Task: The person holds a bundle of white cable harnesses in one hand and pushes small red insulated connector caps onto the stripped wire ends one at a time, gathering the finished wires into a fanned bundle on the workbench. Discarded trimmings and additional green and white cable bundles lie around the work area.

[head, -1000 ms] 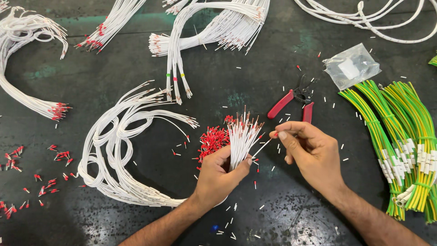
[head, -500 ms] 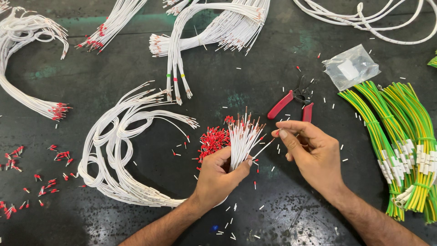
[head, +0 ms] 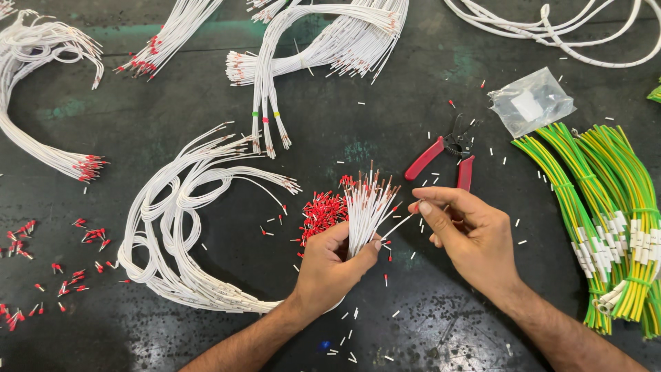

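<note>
My left hand (head: pixel 330 265) grips a bundle of thin white wires (head: pixel 367 207), their stripped ends fanned upward, some tipped with red ferrules. My right hand (head: pixel 467 234) pinches a single white wire (head: pixel 397 225) that sticks out of the bundle, with a small red ferrule at my fingertips. A heap of loose red ferrules (head: pixel 322 212) lies on the dark table just left of the bundle. The bundle's long tail loops away to the left as a coil of white wires (head: pixel 172 234).
Red-handled wire strippers (head: pixel 446 157) lie just beyond my right hand. Green-yellow wire bundles (head: pixel 606 220) fill the right edge, a clear plastic bag (head: pixel 531 102) above them. More white wire bundles (head: pixel 317 48) lie across the top and left. Scattered red ferrules (head: pixel 41 269) sit at lower left.
</note>
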Demonstrator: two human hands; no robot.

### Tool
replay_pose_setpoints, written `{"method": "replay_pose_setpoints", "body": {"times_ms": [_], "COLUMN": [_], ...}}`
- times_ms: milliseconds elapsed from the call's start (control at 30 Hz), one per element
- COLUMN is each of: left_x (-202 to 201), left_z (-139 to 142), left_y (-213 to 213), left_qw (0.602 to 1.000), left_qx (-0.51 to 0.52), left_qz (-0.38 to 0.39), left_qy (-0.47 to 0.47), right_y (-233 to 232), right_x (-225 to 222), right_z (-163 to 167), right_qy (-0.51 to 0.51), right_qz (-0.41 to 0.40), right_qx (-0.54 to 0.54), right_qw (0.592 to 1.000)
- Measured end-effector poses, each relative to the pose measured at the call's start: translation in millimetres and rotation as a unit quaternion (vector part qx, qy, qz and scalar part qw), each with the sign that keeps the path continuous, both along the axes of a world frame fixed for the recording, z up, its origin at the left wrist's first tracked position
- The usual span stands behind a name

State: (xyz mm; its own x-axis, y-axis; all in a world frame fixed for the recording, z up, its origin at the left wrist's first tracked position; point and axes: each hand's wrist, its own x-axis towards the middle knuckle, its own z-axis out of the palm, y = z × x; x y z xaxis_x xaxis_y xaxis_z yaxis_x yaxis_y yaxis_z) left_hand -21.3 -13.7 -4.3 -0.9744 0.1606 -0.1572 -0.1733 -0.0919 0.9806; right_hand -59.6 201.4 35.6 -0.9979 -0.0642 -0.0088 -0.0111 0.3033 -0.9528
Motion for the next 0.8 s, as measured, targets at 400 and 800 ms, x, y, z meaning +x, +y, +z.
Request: {"method": "replay_pose_setpoints", "body": {"times_ms": [400, 800], "left_x": [-1.0, -1.1], "left_z": [2.9, 3.1], "left_y": [-0.6, 0.0], "left_qw": [1.0, 1.0], "left_qx": [-0.004, 0.001], "left_qz": [0.014, 0.013], "left_qy": [-0.012, -0.012], "right_y": [-1.0, -2.2], "right_x": [2.6, 3.2], "right_z": [-3.3, -4.0], "right_qy": [0.072, 0.082], "right_qz": [0.01, 0.018], "right_qx": [0.029, 0.019], "right_qw": [0.997, 0.996]}}
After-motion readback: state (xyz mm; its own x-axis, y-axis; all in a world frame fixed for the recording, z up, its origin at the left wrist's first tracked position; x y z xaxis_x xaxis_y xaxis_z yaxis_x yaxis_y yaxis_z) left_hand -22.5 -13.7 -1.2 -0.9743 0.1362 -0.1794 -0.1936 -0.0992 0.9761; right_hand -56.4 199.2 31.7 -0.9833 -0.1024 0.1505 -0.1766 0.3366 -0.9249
